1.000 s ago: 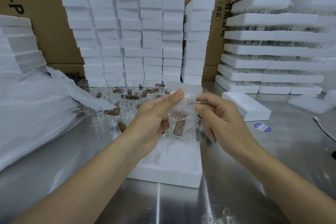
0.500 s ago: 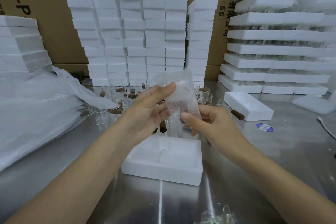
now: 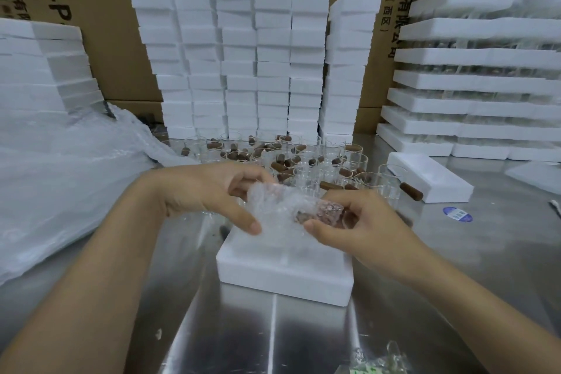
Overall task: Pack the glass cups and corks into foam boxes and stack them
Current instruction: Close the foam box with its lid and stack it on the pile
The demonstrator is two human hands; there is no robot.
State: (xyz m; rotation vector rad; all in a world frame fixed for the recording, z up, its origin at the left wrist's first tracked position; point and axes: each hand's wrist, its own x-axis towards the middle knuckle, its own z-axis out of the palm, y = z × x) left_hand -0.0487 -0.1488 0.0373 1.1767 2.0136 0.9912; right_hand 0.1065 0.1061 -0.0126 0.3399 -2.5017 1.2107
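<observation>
An open white foam box [image 3: 285,278] lies on the steel table in front of me. Just above its far edge both hands hold a bubble-wrap pouch [image 3: 276,211] with a cork [image 3: 321,212] inside it. My left hand [image 3: 212,191] grips the pouch's left end between thumb and fingers. My right hand [image 3: 361,228] pinches the right end around the cork. Behind them stand several clear glass cups [image 3: 306,161] with brown corks [image 3: 279,165] in and among them.
Tall stacks of white foam boxes [image 3: 243,48] line the back, with more stacks at the right [image 3: 473,82] and left [image 3: 36,70]. A foam lid [image 3: 431,176] lies at the right near a blue sticker [image 3: 453,213]. A large plastic bag [image 3: 60,185] spreads at the left.
The pouch was held upright in front of me; both hands have brought it down and turned it on its side over the foam box. The camera has tilted a little.
</observation>
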